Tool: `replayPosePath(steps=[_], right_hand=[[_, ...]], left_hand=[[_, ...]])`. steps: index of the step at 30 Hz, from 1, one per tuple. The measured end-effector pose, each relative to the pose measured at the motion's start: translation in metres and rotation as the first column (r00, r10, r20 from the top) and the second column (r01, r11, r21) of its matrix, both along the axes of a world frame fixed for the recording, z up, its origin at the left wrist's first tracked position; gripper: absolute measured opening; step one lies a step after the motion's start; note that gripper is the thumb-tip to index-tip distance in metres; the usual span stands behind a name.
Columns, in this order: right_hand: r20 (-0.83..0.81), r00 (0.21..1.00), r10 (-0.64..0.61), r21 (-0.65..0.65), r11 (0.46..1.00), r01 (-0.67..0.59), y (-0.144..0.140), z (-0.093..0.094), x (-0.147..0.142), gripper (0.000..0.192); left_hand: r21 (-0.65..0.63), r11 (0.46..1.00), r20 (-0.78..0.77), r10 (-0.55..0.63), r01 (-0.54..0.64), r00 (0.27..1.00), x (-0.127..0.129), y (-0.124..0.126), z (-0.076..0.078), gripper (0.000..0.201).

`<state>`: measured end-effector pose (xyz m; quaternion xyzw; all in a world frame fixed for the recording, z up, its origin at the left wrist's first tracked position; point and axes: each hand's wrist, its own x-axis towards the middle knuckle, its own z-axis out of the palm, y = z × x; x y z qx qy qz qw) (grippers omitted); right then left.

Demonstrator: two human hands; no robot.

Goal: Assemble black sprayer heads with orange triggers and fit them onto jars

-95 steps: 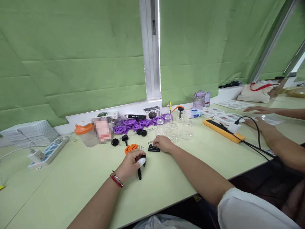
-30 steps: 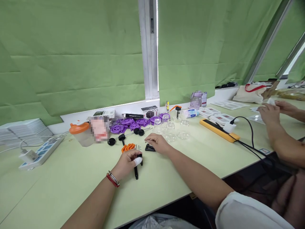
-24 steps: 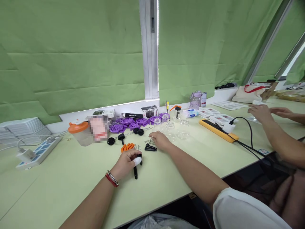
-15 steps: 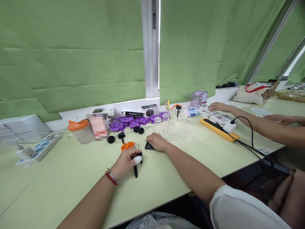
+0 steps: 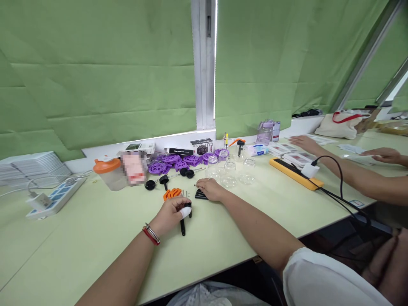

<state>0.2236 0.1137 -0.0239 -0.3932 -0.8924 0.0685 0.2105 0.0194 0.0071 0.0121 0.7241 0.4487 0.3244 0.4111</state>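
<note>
My left hand (image 5: 172, 213), with a white wrap on the thumb, is closed around a black plastic piece (image 5: 189, 211) just above the table. A black rod (image 5: 182, 227) points down below its fingers. To the right, my right hand (image 5: 208, 189) rests over several short black parts (image 5: 200, 195). Its fingers are bent together, and a tiny metallic bit shows at the tips; what they pinch cannot be made out. Orange curved pieces (image 5: 172, 194) and thin metal pins (image 5: 185, 194) lie just beyond my left hand.
Purple wheel-like parts (image 5: 172, 160), black-capped rods (image 5: 164, 180) and clear glass jars (image 5: 229, 172) stand behind my hands. An orange-lidded cup (image 5: 106, 168) and a white power strip (image 5: 59, 197) are left. Right are a yellow power strip (image 5: 293, 173) and a co-worker's hand (image 5: 306, 143).
The view has shifted slightly. Both of my hands keep nearly the same pose. At the right, the co-worker's farther-right hand has lifted a little and holds something pale and thin.
</note>
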Motion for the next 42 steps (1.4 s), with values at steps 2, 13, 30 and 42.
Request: replayPosePath(steps=[2, 13, 30, 42], right_hand=[[0.019, 1.0, -0.011, -0.029, 1.0, 0.012, -0.001, 0.001, 0.0, 0.028], [0.005, 1.0, -0.003, -0.033, 0.999, 0.003, 0.0, 0.001, 0.0, 0.026], [-0.578, 0.803, -0.145, -0.226, 0.974, 0.013, -0.021, 0.018, -0.002, 0.017], [-0.851, 0.497, -0.17, -0.458, 0.706, -0.541, -0.074, 0.041, -0.019, 0.037]], left_hand=[[-0.001, 1.0, -0.001, 0.0, 0.0, 1.0, 0.0, 0.0, 0.0, 0.023], [0.01, 1.0, -0.018, 0.016, -0.016, 1.0, -0.001, 0.0, -0.002, 0.025], [0.044, 0.999, -0.017, 0.012, -0.011, 1.0, -0.001, 0.001, -0.005, 0.022], [0.05, 0.999, 0.027, -0.007, 0.006, 1.0, 0.002, -0.001, -0.002, 0.024]])
